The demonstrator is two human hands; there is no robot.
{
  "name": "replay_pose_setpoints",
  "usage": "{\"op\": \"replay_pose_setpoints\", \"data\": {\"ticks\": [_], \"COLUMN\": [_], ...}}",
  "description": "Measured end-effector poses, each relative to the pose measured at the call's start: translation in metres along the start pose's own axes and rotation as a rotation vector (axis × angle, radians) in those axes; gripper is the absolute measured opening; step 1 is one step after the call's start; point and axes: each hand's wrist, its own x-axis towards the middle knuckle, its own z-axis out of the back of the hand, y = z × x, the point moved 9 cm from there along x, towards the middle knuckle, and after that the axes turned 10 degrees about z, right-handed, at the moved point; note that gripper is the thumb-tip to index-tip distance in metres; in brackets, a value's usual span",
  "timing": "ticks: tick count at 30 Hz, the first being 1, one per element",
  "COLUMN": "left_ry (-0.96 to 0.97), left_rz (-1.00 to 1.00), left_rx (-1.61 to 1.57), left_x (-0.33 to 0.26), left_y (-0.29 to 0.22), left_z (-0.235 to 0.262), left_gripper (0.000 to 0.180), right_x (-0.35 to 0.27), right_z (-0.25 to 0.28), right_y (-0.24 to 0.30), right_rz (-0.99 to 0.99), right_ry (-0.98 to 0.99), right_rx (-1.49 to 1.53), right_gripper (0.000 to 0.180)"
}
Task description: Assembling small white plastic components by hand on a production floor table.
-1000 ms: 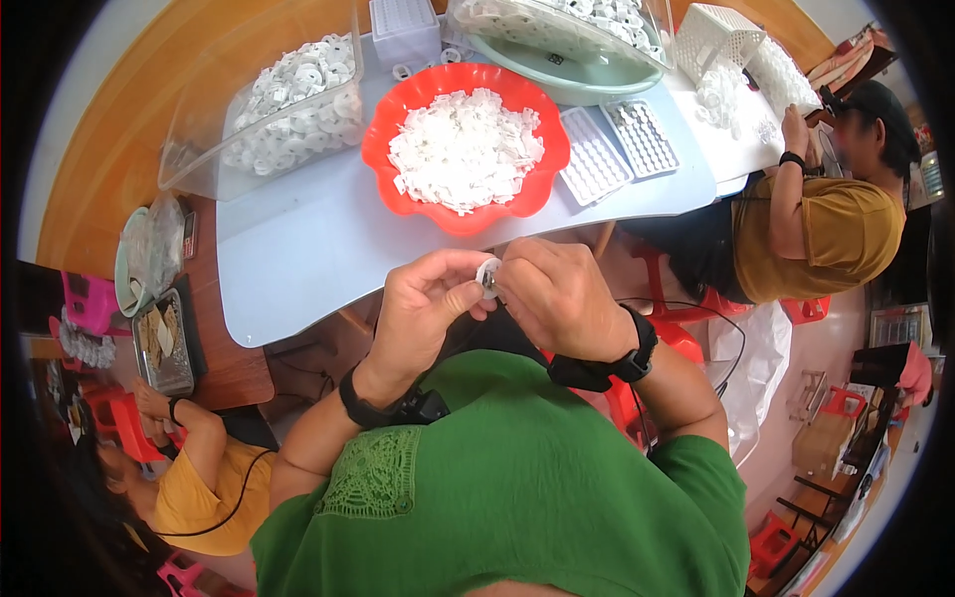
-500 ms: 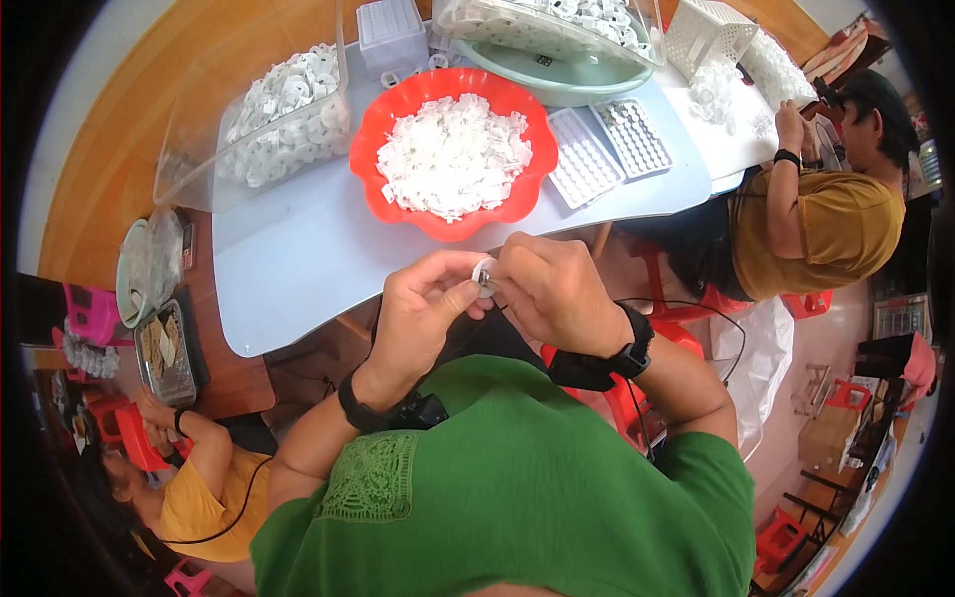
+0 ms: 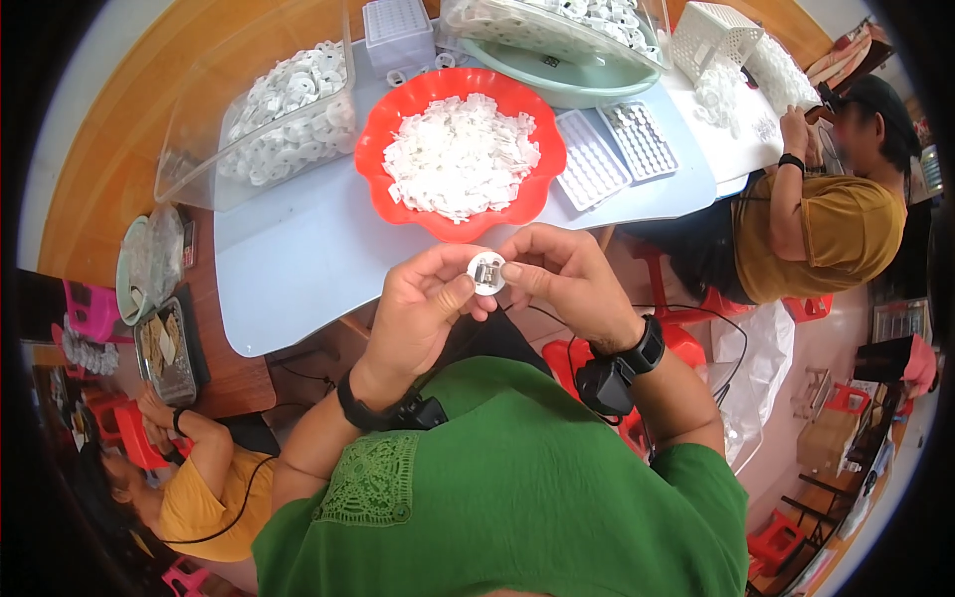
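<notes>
Between my hands, just off the near edge of the table, is a small round white plastic part (image 3: 486,274) with a metal piece set in its middle. My left hand (image 3: 428,303) pinches its left side between thumb and fingers. The thumb and fingers of my right hand (image 3: 567,284) grip its right edge. Right beyond my hands stands a red scalloped bowl (image 3: 370,139), heaped with small flat white plastic pieces (image 3: 458,154).
A clear bin (image 3: 189,164) of round white parts stands at the left. White trays (image 3: 589,164) and a green basin (image 3: 587,95) lie to the right on the blue-grey table (image 3: 288,269). Co-workers sit at right (image 3: 846,224) and lower left (image 3: 224,493).
The round part has turned so its face with the metal piece shows. My right hand has rolled outward, its thumb now at the part's edge.
</notes>
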Motion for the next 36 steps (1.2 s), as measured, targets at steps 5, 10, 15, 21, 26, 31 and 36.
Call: {"op": "replay_pose_setpoints", "data": {"ticks": [5,10,15,21,26,31,36], "left_ry": [0.0,-0.007,-0.061,-0.023,0.009,0.041,0.034], "left_rz": [0.0,-0.003,-0.047,-0.053,-0.122,-0.188,-0.224], "left_rx": [-0.017,0.011,0.007,0.097,0.14,0.143,0.152], "left_x": [-0.001,0.001,0.001,-0.001,-0.006,-0.008,-0.01], "left_y": [0.002,0.002,-0.009,-0.004,-0.014,-0.02,-0.021], "left_z": [0.003,0.008,0.002,0.007,-0.003,-0.009,-0.01], "left_gripper": [0.026,0.025,0.027,0.034,0.031,0.025,0.025], "right_x": [0.001,0.001,0.001,-0.018,-0.03,-0.034,-0.035], "right_z": [-0.001,-0.006,-0.009,-0.036,-0.051,-0.058,-0.063], "right_y": [-0.011,-0.005,0.035,0.072,0.07,0.072,0.07], "right_rz": [0.097,0.21,0.538,1.002,1.116,1.095,1.096], "right_ry": [-0.046,-0.064,-0.036,-0.021,0.046,0.043,0.056], "right_rx": [-0.06,-0.082,-0.61,-0.952,-1.062,-1.132,-1.16], "right_gripper": [0.007,0.007,0.011,0.024,0.024,0.025,0.025]}}
